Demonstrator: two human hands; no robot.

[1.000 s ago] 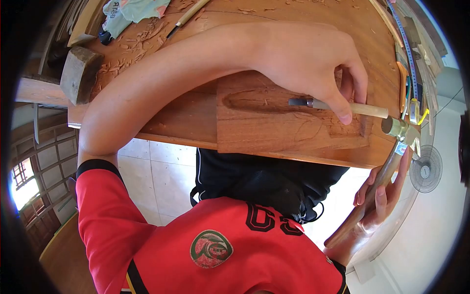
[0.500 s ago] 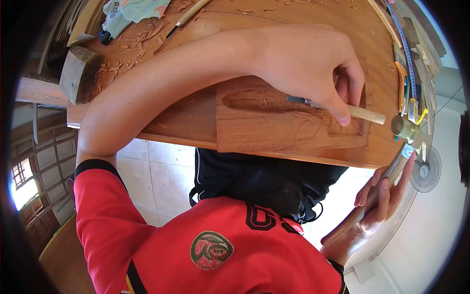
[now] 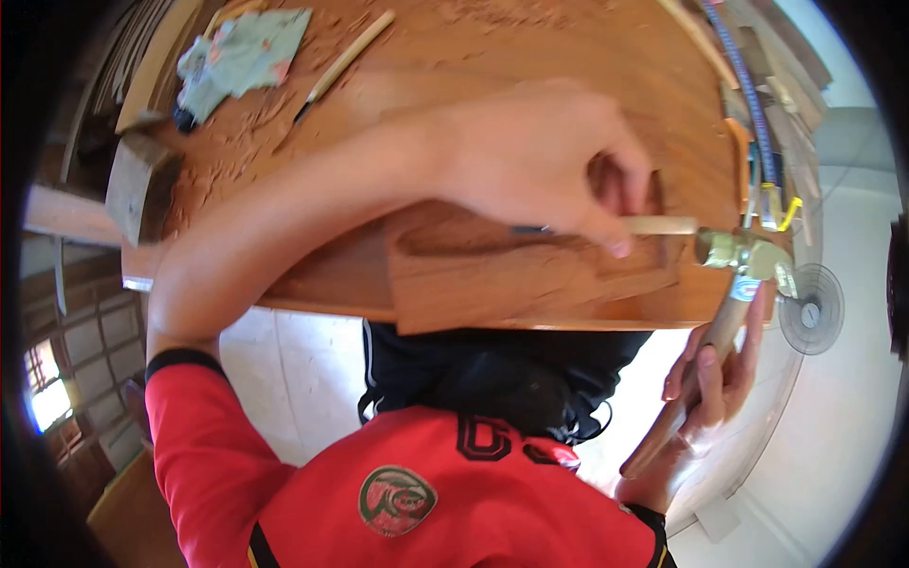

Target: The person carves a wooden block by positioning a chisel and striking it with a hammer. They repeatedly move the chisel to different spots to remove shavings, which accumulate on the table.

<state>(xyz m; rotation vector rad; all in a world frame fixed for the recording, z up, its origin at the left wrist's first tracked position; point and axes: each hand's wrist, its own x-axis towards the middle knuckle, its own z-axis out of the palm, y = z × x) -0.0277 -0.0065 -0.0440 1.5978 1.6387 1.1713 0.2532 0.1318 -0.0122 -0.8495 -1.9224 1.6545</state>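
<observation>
My left hand (image 3: 540, 156) is shut on a chisel (image 3: 658, 225) with a pale wooden handle. It lies nearly flat, its blade against the carved groove of a reddish wooden board (image 3: 492, 279) on the workbench (image 3: 426, 57). My right hand (image 3: 715, 374) grips the long wooden handle of a hammer (image 3: 734, 251). The hammer's brass-coloured head is at the butt of the chisel handle, touching or almost touching. The frame is slightly blurred.
A wooden block mallet (image 3: 137, 185) sits at the bench's left edge. A crumpled cloth (image 3: 241, 57), a second chisel (image 3: 346, 57) and wood chips lie behind. A tape measure (image 3: 743, 85) and small tools line the right side. A floor fan (image 3: 810, 322) stands below.
The hammer head drew back from the chisel, then swung in against the handle's end. The chisel has levelled out, and the whole view has shifted left and blurred.
</observation>
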